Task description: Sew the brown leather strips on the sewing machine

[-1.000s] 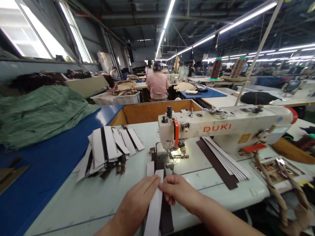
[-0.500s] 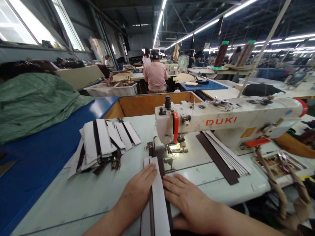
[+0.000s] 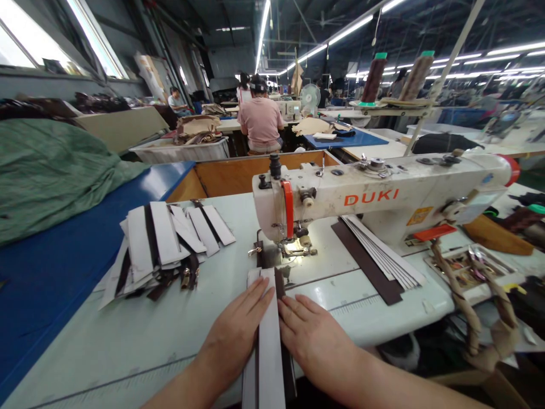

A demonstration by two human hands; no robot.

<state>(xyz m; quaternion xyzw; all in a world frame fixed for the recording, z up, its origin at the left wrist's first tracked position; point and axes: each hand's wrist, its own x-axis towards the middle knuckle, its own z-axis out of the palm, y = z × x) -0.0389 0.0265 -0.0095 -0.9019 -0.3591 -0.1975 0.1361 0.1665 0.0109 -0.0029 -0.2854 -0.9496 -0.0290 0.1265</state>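
**The left hand (image 3: 238, 334) and right hand (image 3: 315, 341) are pressing a long white-and-dark strip (image 3: 268, 346) onto the surface (image 3: 106, 352).**
The fingers (image 3: 255, 301) are lying spread and flat, pinching nothing, with the strip running between both hands; the presser foot (image 3: 293, 248) of a DUKI sewing machine (image 3: 370, 196) is sitting just ahead of them, a loose pile of strips (image 3: 162, 244) to their left.
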